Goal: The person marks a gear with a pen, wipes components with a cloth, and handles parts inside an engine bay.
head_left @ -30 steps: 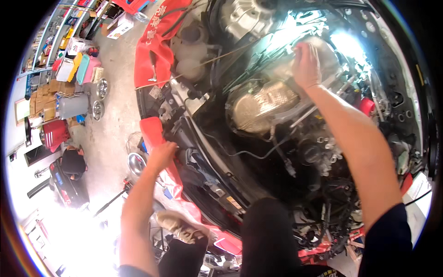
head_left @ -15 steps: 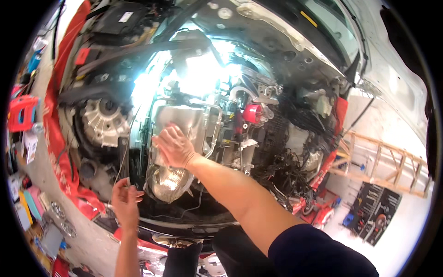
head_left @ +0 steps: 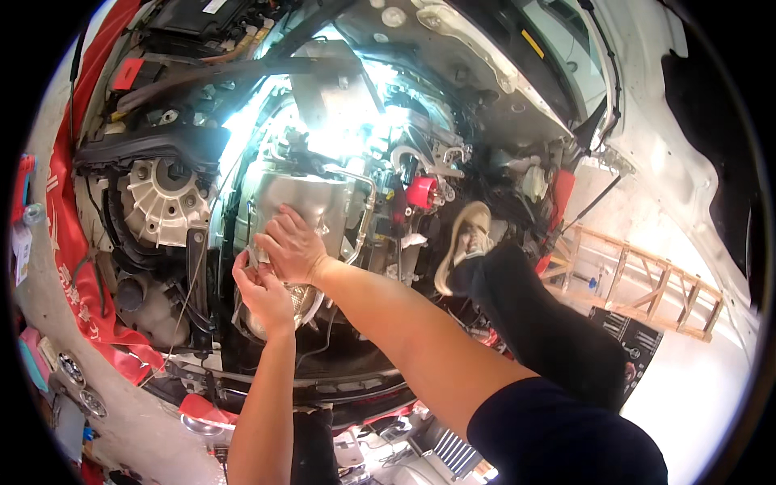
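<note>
In the middle of the engine bay sits a silvery metal heat shield [head_left: 303, 192] over a rounded exhaust part. My right hand [head_left: 293, 246] rests on its lower half, fingers stretched across the metal. Just below and to the left, my left hand [head_left: 265, 293] is closed, its fingertips pinched close beside the right hand. Whatever they may hold is too small to make out. Beside the shield on the right runs a bent metal pipe [head_left: 368, 212]. Both hands cover part of the shield's lower end.
A finned metal housing [head_left: 166, 202] lies left of the shield, a red cylindrical part [head_left: 421, 192] to its right. My shoe [head_left: 466, 245] is in the bay's right side. Red cloth [head_left: 73, 267] drapes the left edge. A wooden frame [head_left: 638, 279] stands at right. Bright light glares above.
My left hand has moved up and right to meet the right hand. My right leg has come up, with the shoe now inside the engine bay. The view has shifted slightly.
</note>
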The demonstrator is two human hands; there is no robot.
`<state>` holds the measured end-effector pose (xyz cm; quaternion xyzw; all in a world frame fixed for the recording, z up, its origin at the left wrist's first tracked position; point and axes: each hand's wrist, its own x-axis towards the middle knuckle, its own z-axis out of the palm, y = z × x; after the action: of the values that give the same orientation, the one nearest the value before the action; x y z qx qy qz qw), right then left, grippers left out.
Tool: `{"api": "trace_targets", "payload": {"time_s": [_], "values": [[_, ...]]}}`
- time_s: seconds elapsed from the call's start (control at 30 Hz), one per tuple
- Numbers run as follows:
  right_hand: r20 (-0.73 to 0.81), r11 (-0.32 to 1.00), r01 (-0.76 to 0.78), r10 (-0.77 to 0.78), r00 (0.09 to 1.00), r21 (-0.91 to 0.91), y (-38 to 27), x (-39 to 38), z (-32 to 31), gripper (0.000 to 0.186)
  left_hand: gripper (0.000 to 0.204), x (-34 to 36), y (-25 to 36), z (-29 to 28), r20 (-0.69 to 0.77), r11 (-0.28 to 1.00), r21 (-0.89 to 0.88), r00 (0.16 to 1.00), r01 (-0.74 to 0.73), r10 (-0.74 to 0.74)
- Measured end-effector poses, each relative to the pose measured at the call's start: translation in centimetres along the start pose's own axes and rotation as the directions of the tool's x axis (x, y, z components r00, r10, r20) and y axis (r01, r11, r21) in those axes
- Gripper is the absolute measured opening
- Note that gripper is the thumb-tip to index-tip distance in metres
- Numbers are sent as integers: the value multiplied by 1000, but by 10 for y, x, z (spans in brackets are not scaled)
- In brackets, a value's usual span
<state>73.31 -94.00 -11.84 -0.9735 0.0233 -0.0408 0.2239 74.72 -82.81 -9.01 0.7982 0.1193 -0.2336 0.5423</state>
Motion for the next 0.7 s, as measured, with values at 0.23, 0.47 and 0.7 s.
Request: {"api": "trace_targets", "payload": {"time_s": [0.23,0.47,0.7], "values": [[-97,992,41,-29,995,121,9,-6,3,36,31,19,-3,29,-177,998,17,982,-63,65],[104,935,-61,25,994,350,19,-4,-8,43,29,41,-5,56,-350,940,-332,916,75,-197],[379,778,-70,-224,898,625,141,21,-180,14,24,11,45,115,-307,998,-46,951,-38,22]]}}
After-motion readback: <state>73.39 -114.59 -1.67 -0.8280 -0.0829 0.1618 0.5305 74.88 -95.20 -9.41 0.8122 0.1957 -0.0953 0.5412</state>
